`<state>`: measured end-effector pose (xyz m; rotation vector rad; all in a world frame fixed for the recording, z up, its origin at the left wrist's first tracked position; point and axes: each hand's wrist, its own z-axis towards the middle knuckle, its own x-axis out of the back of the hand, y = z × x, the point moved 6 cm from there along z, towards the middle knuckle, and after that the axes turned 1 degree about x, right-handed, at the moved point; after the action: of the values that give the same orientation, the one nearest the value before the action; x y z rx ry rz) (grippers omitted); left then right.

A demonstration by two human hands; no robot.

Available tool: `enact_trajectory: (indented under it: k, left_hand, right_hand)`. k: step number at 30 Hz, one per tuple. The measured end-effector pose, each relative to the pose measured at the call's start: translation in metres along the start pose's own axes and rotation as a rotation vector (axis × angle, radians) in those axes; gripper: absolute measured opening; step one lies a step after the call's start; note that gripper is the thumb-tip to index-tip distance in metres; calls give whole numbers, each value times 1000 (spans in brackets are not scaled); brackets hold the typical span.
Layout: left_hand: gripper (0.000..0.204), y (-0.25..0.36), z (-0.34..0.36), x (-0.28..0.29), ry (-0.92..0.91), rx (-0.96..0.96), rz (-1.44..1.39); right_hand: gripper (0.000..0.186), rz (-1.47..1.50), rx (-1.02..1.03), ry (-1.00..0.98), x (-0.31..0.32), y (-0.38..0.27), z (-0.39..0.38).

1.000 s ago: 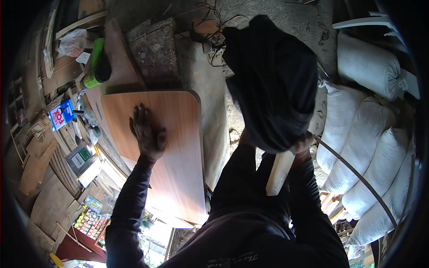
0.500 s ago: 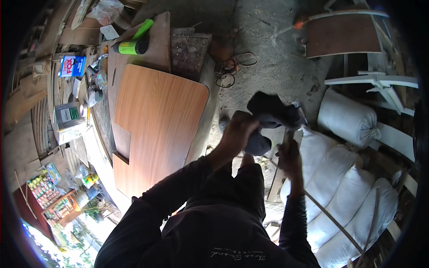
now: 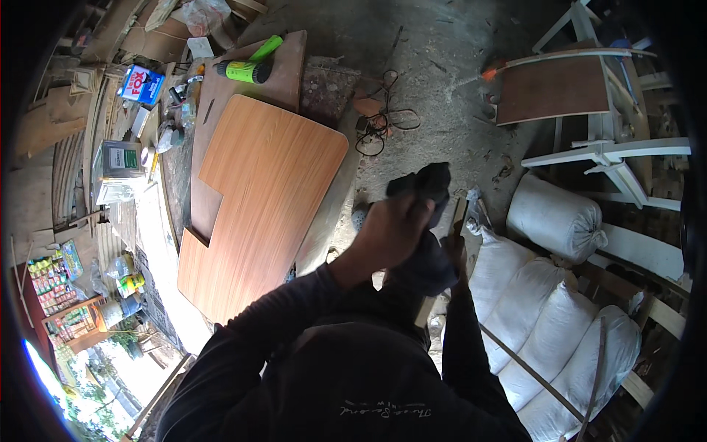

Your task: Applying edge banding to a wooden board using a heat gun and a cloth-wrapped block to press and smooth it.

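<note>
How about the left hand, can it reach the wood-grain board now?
Probably yes: the wood-grain board lies to the left hand's left and nothing seems to block it, though it's holding dark cloth.

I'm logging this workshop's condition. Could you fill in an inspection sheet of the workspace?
Surface: wood-grain board, notched on its left side.
Things in hand: dark cloth; wooden strip.
Clutter: green tool on a brown board; blue container and grey tin at left.
Hands: left hand grips the dark cloth; right hand, partly hidden, holds the wooden strip.
Cables: dark cables looped loosely on the floor.
Surroundings: white sacks piled at right, white frame beyond.
</note>
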<state>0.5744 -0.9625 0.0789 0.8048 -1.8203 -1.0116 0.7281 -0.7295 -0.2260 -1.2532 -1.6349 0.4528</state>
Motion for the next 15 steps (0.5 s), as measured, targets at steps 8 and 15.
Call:
enact_trajectory:
  k: [8, 15]
  left_hand:
    - [36, 11, 1, -63, -180, -295, 201]
    - [20, 56, -67, -63, -215, -386, 276]
  right_hand:
    - [28, 0, -23, -682, 63, -176, -83]
    - [29, 417, -52, -179, 59, -164, -23]
